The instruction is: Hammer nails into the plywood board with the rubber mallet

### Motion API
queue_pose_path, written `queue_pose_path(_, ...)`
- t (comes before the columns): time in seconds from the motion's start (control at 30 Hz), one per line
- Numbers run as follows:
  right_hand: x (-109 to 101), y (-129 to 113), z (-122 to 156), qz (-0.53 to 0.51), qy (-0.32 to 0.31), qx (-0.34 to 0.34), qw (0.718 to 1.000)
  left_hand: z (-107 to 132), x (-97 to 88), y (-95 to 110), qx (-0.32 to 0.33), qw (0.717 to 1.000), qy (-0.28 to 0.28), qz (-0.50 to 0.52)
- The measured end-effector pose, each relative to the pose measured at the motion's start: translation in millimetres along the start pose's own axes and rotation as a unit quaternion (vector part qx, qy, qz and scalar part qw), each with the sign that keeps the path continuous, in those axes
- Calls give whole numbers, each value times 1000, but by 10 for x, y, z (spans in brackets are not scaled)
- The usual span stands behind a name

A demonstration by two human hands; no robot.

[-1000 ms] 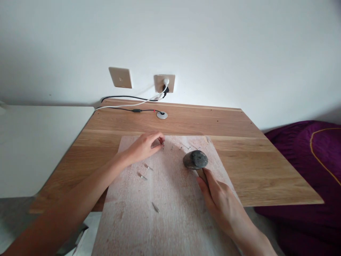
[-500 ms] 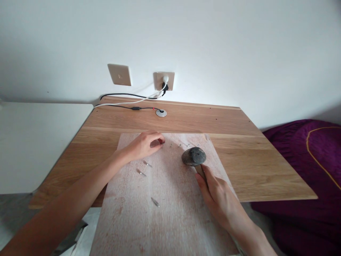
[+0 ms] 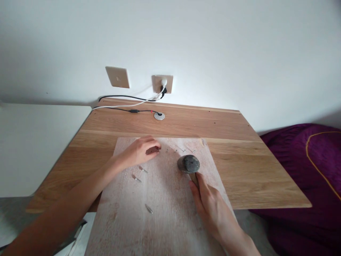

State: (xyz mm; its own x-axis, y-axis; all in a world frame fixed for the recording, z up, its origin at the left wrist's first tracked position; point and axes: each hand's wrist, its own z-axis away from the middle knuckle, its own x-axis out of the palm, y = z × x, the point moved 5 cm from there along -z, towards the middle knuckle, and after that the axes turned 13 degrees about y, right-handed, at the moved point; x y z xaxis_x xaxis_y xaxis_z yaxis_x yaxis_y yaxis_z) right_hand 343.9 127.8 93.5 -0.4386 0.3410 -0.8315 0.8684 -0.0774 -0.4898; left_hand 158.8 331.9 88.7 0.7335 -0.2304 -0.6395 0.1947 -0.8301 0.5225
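My right hand (image 3: 210, 204) is wrapped round the wooden handle of a mallet (image 3: 188, 164) with a thick black head, held over the board's right half. My left hand (image 3: 142, 151) is closed at the board's far side, thumb and fingertips pinching a small nail, mostly hidden, against the surface. Right of those fingertips runs a row of several small nails, among them one nail (image 3: 183, 150) beyond the mallet head. Nearer me three loose metal nails lie flat: one nail (image 3: 143, 169), a second nail (image 3: 136, 178) and a third nail (image 3: 148, 208).
The pale, worn board (image 3: 128, 227) lies on a wooden tabletop (image 3: 261, 170) against the wall. Cables run from a wall socket (image 3: 163, 84) to a round grommet (image 3: 159, 116). A white table (image 3: 39, 149) adjoins at left; purple fabric (image 3: 290, 160) is at right.
The whole view has shifted slightly, so the board and both hands appear lower and further left. My left hand keeps its pinch and my right hand keeps the mallet over the board.
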Motion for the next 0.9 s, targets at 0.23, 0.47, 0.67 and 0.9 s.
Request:
queue_pose_path(0.23,-22,-35,-22,-18,-16,20,999,-25,14,-22,8,1000,6,11)
queue_pose_path(0.47,-23,11,-15,-26,-13,30,999,-1,24,-94,-33,999,32,29)
queue_pose_path(0.67,-52,-62,-116,-63,-42,42,996,-11,24,-128,-62,995,34,70)
queue_pose_path(0.9,-60,-478,-529,-84,-10,-21,996,-3,41,-155,-70,993,39,88)
